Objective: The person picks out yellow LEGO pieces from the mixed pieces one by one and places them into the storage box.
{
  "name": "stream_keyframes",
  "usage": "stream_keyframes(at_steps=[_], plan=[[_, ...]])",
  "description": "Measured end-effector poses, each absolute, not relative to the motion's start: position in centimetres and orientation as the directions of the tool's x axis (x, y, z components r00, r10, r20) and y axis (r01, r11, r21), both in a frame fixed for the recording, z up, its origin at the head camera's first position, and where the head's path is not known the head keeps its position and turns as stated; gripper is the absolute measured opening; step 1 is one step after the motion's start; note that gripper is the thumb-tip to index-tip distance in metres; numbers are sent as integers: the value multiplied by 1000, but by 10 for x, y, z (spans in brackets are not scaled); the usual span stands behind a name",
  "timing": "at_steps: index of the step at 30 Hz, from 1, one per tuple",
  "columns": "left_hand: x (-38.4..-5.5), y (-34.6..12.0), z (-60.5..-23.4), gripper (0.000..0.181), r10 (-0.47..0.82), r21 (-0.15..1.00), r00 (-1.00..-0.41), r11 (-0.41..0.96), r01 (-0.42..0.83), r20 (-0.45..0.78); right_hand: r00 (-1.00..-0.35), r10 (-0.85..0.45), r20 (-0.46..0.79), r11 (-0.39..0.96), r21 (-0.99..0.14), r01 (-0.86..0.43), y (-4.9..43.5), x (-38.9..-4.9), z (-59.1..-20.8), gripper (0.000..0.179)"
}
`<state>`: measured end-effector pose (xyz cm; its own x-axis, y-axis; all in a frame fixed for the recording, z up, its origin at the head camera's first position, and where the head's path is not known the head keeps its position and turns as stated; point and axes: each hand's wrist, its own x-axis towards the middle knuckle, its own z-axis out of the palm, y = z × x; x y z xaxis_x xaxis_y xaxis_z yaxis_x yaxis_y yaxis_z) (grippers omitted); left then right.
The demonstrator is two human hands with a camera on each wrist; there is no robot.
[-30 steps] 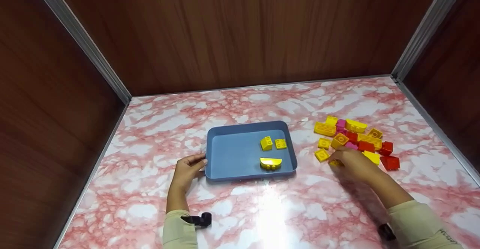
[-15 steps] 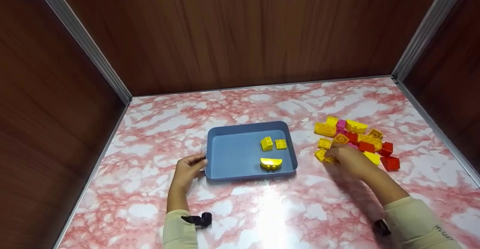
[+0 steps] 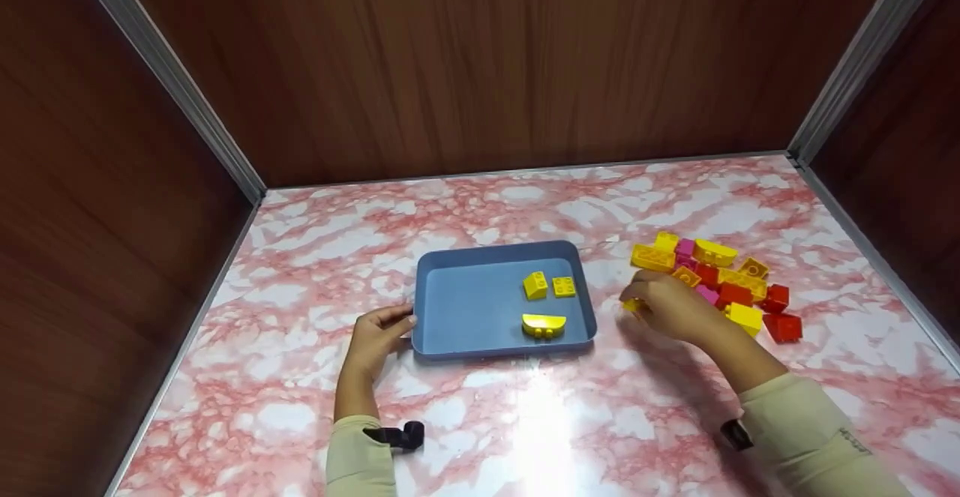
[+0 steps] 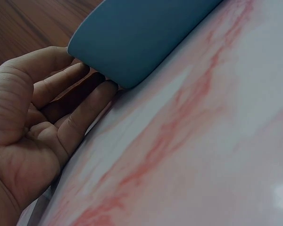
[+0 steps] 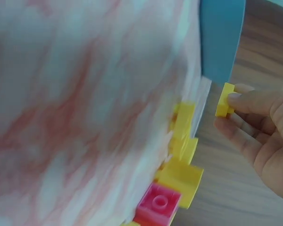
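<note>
My right hand (image 3: 667, 303) pinches a small yellow toy brick (image 5: 223, 100) between thumb and fingers, to the left of the loose brick pile. In the right wrist view that brick is raised above the table. My left hand (image 3: 380, 338) touches the left side of a shallow blue-grey tray (image 3: 472, 353). The left wrist view has its fingertips (image 4: 106, 89) at the outer wall by the tray's corner. Inside the tray sit a yellow sloped brick (image 3: 535, 285), a yellow square brick (image 3: 564, 287) and a yellow curved brick (image 3: 544, 325).
Several yellow, red and pink bricks lie in a loose pile right of the tray, among them a red brick (image 3: 783, 327) and a long yellow brick (image 3: 652, 257). Dark wood panels (image 3: 525, 70) enclose the marbled pink-and-white table (image 3: 322, 257) at the back and sides.
My right hand has moved left from the pile's front, with a small yellow brick now pinched in its fingers. The left hand and tray have stayed in place.
</note>
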<state>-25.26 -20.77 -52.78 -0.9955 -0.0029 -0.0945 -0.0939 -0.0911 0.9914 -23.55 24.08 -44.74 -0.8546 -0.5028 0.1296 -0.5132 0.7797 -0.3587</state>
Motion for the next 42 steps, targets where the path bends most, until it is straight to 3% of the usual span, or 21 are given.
stream_keyframes(at_steps=[24,30,42], plan=[[-255,-209,-530,37,-7,991,-996,-95,-91,-92,-764,-634,120,718,-276,-640,176,-257,-437,17],[-253,-210,-528,36,1,994,-997,-78,-80,-80,-727,-662,184,685,-246,-686,164,-264,-444,18],[-253,-207,-528,34,-12,991,-995,-94,-99,-101,-745,-652,137,691,-295,-659,158,-269,-445,15]])
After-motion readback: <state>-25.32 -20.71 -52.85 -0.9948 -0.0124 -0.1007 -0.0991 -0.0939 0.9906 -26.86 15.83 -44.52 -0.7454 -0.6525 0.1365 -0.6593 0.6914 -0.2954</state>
